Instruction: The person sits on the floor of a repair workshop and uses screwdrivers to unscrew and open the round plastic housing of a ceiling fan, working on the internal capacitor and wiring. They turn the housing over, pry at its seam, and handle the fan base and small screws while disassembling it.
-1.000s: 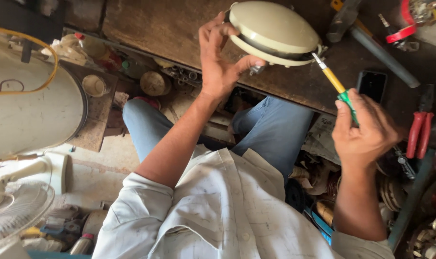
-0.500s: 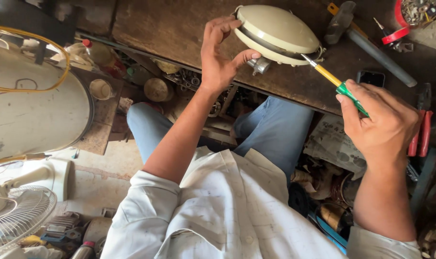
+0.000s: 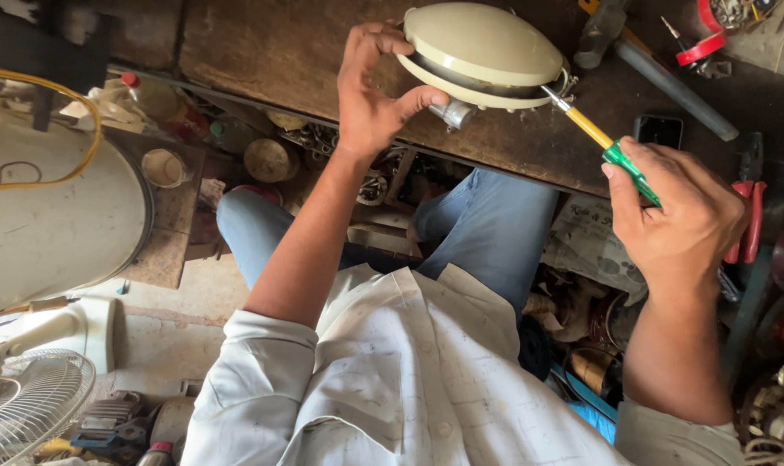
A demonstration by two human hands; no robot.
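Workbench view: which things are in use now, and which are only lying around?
In use: cream motor housing, held by left hand; yellow-green screwdriver in right hand, tip at the housing's seam.

Lying about: red pliers, phone, hammer, white fan.

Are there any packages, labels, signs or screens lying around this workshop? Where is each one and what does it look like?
Phone screen: on the brown workbench, beyond the right hand; small dark rectangle, switched off.
Printed paper: under the bench edge, beside the person's knee; crumpled greyish sheet with dark print.
Bottle: on the cluttered shelf at left; pale with a red cap, any label too small to tell.
No signs visible.
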